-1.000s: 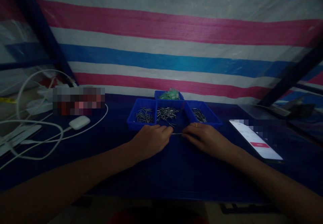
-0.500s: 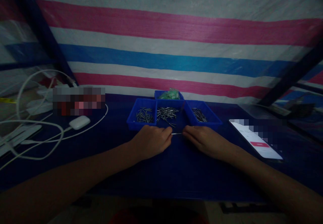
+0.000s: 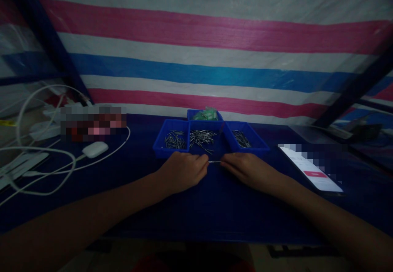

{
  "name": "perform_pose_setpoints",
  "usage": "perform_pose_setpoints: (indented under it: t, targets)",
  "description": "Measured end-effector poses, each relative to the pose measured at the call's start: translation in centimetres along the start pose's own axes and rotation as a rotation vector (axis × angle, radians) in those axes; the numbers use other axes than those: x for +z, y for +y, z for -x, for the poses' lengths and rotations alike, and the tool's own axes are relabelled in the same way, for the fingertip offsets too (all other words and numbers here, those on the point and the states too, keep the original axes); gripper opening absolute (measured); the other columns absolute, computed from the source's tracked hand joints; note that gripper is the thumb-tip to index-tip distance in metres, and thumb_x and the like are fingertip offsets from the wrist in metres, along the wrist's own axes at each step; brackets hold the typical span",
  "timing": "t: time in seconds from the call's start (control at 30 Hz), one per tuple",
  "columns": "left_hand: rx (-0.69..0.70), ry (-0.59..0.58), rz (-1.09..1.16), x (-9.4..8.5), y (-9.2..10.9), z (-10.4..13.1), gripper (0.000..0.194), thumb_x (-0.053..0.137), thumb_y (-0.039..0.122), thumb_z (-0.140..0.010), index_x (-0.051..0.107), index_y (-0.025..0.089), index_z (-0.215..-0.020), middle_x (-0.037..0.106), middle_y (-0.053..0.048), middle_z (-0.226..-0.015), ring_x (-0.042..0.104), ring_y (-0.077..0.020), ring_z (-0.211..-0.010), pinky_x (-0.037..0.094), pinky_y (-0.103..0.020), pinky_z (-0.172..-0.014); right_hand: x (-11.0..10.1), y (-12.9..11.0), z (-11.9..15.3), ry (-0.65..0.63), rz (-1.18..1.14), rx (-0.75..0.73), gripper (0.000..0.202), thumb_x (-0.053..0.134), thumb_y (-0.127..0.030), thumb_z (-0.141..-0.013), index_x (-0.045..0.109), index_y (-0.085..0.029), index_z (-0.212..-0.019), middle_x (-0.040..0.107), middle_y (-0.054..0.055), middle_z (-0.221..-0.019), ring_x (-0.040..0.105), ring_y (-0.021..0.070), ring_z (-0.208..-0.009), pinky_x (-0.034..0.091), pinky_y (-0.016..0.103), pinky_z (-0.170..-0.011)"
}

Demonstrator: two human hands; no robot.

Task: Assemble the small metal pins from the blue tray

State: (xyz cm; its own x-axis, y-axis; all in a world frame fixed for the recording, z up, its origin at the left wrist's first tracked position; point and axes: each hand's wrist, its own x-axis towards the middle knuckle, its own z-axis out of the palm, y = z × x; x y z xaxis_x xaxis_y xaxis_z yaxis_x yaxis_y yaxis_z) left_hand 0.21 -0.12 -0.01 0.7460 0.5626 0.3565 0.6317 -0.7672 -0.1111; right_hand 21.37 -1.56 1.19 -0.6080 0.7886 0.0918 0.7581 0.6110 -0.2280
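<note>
A thin silvery metal rod (image 3: 214, 162) spans the small gap between my hands, just above the blue table. Its left end is pinched by my left hand (image 3: 185, 174), and its right end is between the closed fingers of my right hand (image 3: 247, 169). Both rod ends are hidden by fingers. Right behind the hands, a loose pile of slim metal pieces (image 3: 202, 137) lies between two blue trays. More such pieces sit in the left blue tray (image 3: 158, 148) and in the right blue tray (image 3: 260, 143).
Another blue tray (image 3: 189, 115) at the back holds a green plastic bag (image 3: 208, 113). White cables (image 3: 73, 157) and a white charger-like block (image 3: 95, 149) lie at left. A lit phone (image 3: 316, 174) rests at right. Striped sheeting (image 3: 215, 30) hangs behind the table.
The camera view has shifted very slightly. Both hands keep the same grip on the metal rod, with almost no visible movement.
</note>
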Motion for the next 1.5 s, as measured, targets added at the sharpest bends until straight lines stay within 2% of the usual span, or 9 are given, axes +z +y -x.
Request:
perform_pose_setpoints:
  t: [0.17, 0.37, 0.5, 0.73, 0.93, 1.27, 1.5]
  targets:
    - [0.003, 0.004, 0.018, 0.1, -0.12, 0.06, 0.021, 0.034, 0.026, -0.087, 0.051, 0.017, -0.079, 0.059, 0.001, -0.064, 0.056, -0.0124, -0.054, 0.036, -0.023, -0.047, 0.1, -0.01, 0.05, -0.005, -0.02, 0.014, 0.027, 0.03, -0.031, -0.091, 0.052, -0.017, -0.082, 0.057, 0.002, -0.07, 0.053, 0.0115, -0.062, 0.039, 0.025, -0.059]
    - [0.009, 0.002, 0.012, 0.18, -0.13, 0.1, 0.02, 0.034, 0.026, -0.087, 0.051, 0.017, -0.078, 0.058, 0.002, -0.062, 0.055, -0.0121, -0.054, 0.036, -0.023, -0.048, -0.18, -0.1, 0.05, 0.053, 0.0, 0.01, 0.02, 0.041, -0.031, -0.087, 0.051, -0.017, -0.095, 0.059, 0.004, -0.078, 0.056, 0.0138, -0.069, 0.041, 0.026, -0.062]
    - [0.011, 0.006, 0.019, 0.0, -0.09, 0.03, 0.022, 0.033, 0.026, -0.087, 0.051, 0.017, -0.077, 0.058, 0.001, -0.061, 0.054, -0.0113, -0.052, 0.035, -0.023, -0.047, -0.32, -0.11, 0.07, 0.102, 0.0, -0.02, 0.017, 0.039, -0.027, -0.087, 0.053, -0.016, -0.09, 0.059, 0.003, -0.076, 0.055, 0.0134, -0.068, 0.041, 0.026, -0.062]
    - [0.008, 0.015, 0.002, -0.03, 0.0, 0.03, 0.021, 0.034, 0.027, -0.087, 0.051, 0.017, -0.08, 0.059, 0.0, -0.063, 0.056, -0.0126, -0.054, 0.036, -0.023, -0.046, -0.32, -0.43, 0.14, 0.049, 0.016, -0.02, 0.025, 0.033, -0.028, -0.089, 0.055, -0.016, -0.084, 0.058, 0.003, -0.071, 0.054, 0.0121, -0.063, 0.04, 0.025, -0.059]
    - [0.016, 0.015, -0.013, 0.1, -0.07, 0.01, 0.02, 0.035, 0.024, -0.087, 0.051, 0.016, -0.078, 0.059, 0.0, -0.061, 0.057, -0.0124, -0.053, 0.037, -0.022, -0.046, -0.44, -0.34, 0.12, 0.085, -0.007, -0.016, 0.023, 0.039, -0.03, -0.087, 0.052, -0.016, -0.101, 0.06, 0.004, -0.083, 0.057, 0.0144, -0.074, 0.042, 0.027, -0.067]
    - [0.028, 0.032, 0.006, -0.07, -0.02, 0.0, 0.022, 0.035, 0.027, -0.087, 0.052, 0.016, -0.079, 0.058, 0.0, -0.06, 0.055, -0.0117, -0.052, 0.036, -0.022, -0.046, -0.41, -0.38, 0.1, 0.053, 0.011, 0.006, 0.024, 0.033, -0.027, -0.089, 0.054, -0.016, -0.084, 0.056, 0.002, -0.069, 0.053, 0.0114, -0.061, 0.038, 0.025, -0.057]
    - [0.025, 0.024, 0.006, 0.12, -0.14, 0.07, 0.023, 0.033, 0.025, -0.088, 0.052, 0.016, -0.078, 0.057, 0.001, -0.062, 0.055, -0.0111, -0.054, 0.038, -0.022, -0.049, -0.24, -0.29, 0.1, 0.004, 0.017, -0.017, 0.024, 0.031, -0.027, -0.09, 0.052, -0.016, -0.083, 0.056, 0.002, -0.069, 0.052, 0.0111, -0.061, 0.038, 0.025, -0.058]
